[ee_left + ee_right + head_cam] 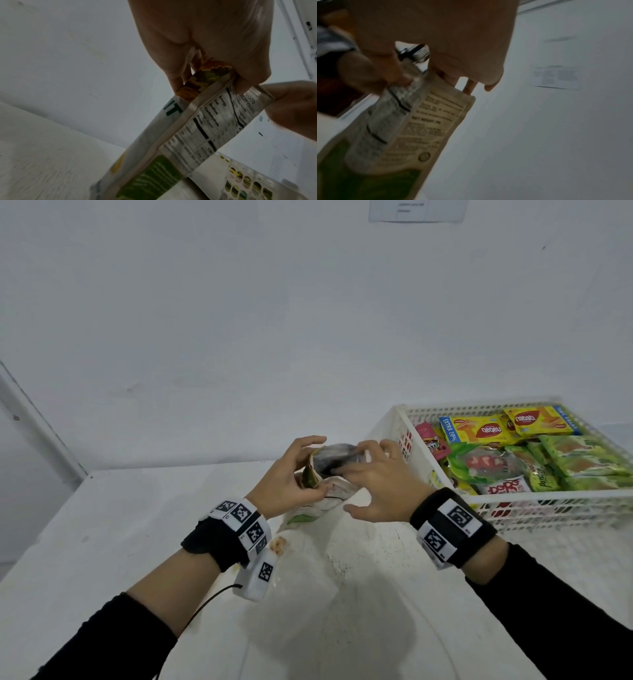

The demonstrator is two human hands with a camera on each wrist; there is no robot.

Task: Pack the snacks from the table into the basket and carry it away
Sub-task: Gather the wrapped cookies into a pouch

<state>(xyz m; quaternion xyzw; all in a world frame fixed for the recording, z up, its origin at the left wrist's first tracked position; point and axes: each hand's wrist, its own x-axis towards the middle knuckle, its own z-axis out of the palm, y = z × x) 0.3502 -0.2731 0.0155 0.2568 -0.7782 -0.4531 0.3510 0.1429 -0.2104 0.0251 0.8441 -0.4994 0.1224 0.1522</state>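
Observation:
An open beige-and-green fruit chips pouch (325,501) hangs above the white table (137,525), just left of the basket. My left hand (298,470) pinches the left side of its open top. My right hand (356,477) grips the right side, fingers curled over the mouth. In the left wrist view the pouch (188,128) shows its nutrition label, with my left hand's fingers (175,75) on its top corner. The right wrist view is blurred; the pouch (419,121) hangs below my right hand's fingers (447,75). The white perforated basket (548,503) holds several yellow, green and pink snack packs.
The basket stands at the table's right side against the white wall, and its wall (248,182) shows low in the left wrist view. A small orange crumb (278,544) lies on the table under my left wrist. The table's left edge drops off beside a wall rail (41,419).

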